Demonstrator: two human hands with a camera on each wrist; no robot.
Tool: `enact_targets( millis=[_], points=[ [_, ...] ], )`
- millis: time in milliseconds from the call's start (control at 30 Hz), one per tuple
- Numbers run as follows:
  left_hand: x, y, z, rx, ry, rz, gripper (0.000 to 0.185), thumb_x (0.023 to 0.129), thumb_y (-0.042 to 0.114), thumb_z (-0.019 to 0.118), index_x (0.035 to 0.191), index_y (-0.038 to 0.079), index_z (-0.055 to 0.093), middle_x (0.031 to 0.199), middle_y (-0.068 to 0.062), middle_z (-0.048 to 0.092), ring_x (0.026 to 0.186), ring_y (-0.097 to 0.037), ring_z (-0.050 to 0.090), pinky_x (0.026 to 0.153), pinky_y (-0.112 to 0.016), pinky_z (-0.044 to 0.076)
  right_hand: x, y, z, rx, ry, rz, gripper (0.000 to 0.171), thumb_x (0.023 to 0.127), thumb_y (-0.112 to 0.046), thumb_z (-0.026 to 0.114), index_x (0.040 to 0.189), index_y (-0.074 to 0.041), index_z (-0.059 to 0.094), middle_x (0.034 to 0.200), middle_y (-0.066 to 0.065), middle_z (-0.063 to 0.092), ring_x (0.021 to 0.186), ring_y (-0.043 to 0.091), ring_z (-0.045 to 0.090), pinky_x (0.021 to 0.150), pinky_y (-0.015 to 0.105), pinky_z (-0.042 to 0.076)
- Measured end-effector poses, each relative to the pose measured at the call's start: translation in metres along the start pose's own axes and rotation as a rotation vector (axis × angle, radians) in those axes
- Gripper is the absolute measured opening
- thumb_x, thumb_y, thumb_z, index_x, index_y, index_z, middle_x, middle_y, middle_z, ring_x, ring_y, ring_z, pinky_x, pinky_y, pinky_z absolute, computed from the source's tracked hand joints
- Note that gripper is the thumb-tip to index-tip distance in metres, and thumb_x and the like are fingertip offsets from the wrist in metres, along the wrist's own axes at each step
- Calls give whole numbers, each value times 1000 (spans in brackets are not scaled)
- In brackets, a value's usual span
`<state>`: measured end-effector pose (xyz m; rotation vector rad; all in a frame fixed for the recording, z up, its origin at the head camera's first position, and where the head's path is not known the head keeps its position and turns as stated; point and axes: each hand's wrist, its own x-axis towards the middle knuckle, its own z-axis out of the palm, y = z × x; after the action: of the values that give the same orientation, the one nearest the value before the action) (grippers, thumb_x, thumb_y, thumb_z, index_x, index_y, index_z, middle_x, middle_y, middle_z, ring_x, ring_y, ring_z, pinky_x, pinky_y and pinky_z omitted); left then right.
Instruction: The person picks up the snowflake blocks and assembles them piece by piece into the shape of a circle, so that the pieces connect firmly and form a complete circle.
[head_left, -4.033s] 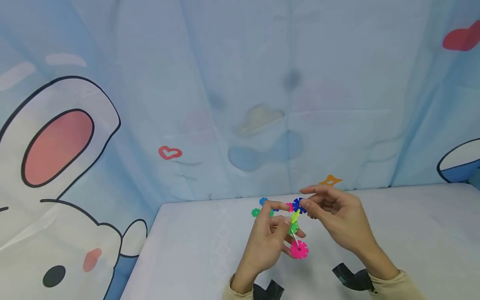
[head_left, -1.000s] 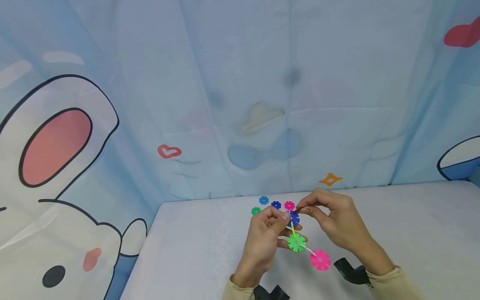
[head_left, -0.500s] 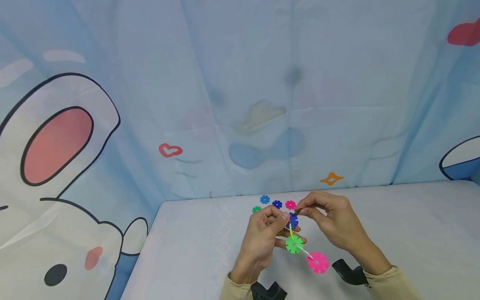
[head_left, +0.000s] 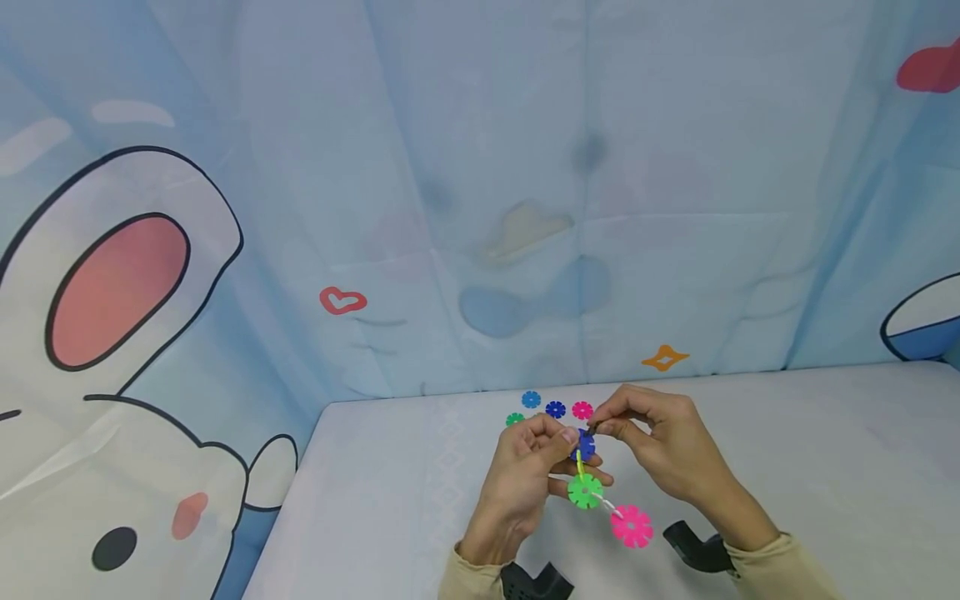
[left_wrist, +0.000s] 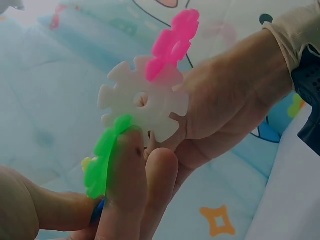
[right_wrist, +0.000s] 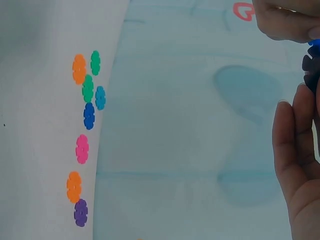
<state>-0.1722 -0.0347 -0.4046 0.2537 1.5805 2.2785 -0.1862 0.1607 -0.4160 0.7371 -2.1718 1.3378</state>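
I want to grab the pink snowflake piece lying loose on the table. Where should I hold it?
The loose pink piece lies flat on the table, so probably come from above and pinch two opposite petal edges; its notched rim gives fingertips purchase. Neighbouring pieces lie apart from it.

Head view: blue disc (head_left: 584, 446) mostly covered by fingers (head_left: 564, 433) of both hands, slot joint not visible. Yellow piece (head_left: 579, 463) just a sliver. Orange and purple loose discs hidden behind right hand (head_left: 667, 450). Right wrist view: dark disc (right_wrist: 311, 67) cut off at 3 o'clock edge. Left wrist view: blue piece (left_wrist: 97, 212) barely peeks out at 7 o'clock.
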Motion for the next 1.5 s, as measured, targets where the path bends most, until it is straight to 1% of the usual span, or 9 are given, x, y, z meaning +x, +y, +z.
enact_targets(
  millis=[167, 433, 700, 800, 900, 1000, 1100, 1333, 1500],
  points=[
    [1, 0, -1, -2, 7, -30, 17, 108, 6, 58, 91, 5, 59, 79, -6, 75, 62, -16, 77, 55, -24, 63, -1, -1, 0, 4, -9, -2, 35, 83, 15, 79, 90, -19, 76, 85, -10, 75, 80, 2, 72, 84, 11, 57],
    [1, 0, -3, -10, 18, -78, 17, 106, 10, 62, 89, 8, 59, 83, -11, 79, 64, -16, 78, 55, -23, 62, 0, -5, 0, -21, -13, -13, 35, 79, 14, 82, 90, -19, 76, 84, -12, 74, 79, 2, 71, 80, 12, 57],
    [-1, 3, -4, -24, -6, -85, 16, 107, 10, 61, 91, 8, 60, 81, -7, 79, 67, -15, 79, 55, -21, 60, -2, -11, 1, 27, -33, 101, 29, 86, 11, 79, 90, -18, 76, 86, -10, 74, 81, 5, 71, 87, 11, 57],
    [-1, 5, -4, -41, -36, -88, 16, 107, 11, 60, 91, 8, 60, 81, -5, 79, 68, -14, 79, 54, -19, 59, -2, -16, 1, -6, -24, 97, 29, 86, 9, 80, 91, -19, 77, 87, -12, 74, 82, 4, 71, 88, 10, 56],
    [-2, 7, -5, -96, -88, -92, 18, 109, 9, 55, 92, 8, 59, 81, -2, 78, 69, -13, 79, 57, -17, 59, -2, -22, 0, -27, -8, 87, 29, 87, 7, 81, 94, -20, 77, 90, -12, 75, 84, 5, 70, 87, 11, 57],
    [-4, 10, -5, -164, -141, -87, 18, 110, 6, 50, 94, 8, 58, 83, -2, 78, 69, -13, 79, 63, -17, 61, -3, -28, 0, 2, -2, 113, 26, 91, 5, 78, 99, -19, 76, 93, -11, 75, 87, 6, 71, 88, 12, 56],
    [-4, 12, -4, -181, -173, -85, 18, 110, 6, 49, 93, 7, 57, 83, -2, 77, 69, -12, 78, 64, -17, 61, -3, -32, 0, 29, 8, 133, 25, 94, 5, 75, 101, -18, 75, 95, -9, 75, 89, 6, 71, 91, 10, 54],
    [-5, 15, -5, -118, -129, -97, 19, 109, 9, 52, 91, 9, 55, 82, 0, 77, 70, -13, 79, 57, -16, 57, 3, -32, -12, -13, 94, 39, 30, 89, 16, 74, 102, -11, 74, 94, -6, 75, 85, 4, 72, 92, 8, 55],
    [-5, 12, -2, -153, -135, -95, 19, 110, 10, 53, 91, 9, 53, 82, -2, 77, 71, -14, 79, 58, -16, 58, 4, -31, -20, 16, 63, 44, 32, 90, 16, 73, 102, -13, 74, 95, -5, 76, 88, 4, 73, 95, 9, 55]
  ],
)
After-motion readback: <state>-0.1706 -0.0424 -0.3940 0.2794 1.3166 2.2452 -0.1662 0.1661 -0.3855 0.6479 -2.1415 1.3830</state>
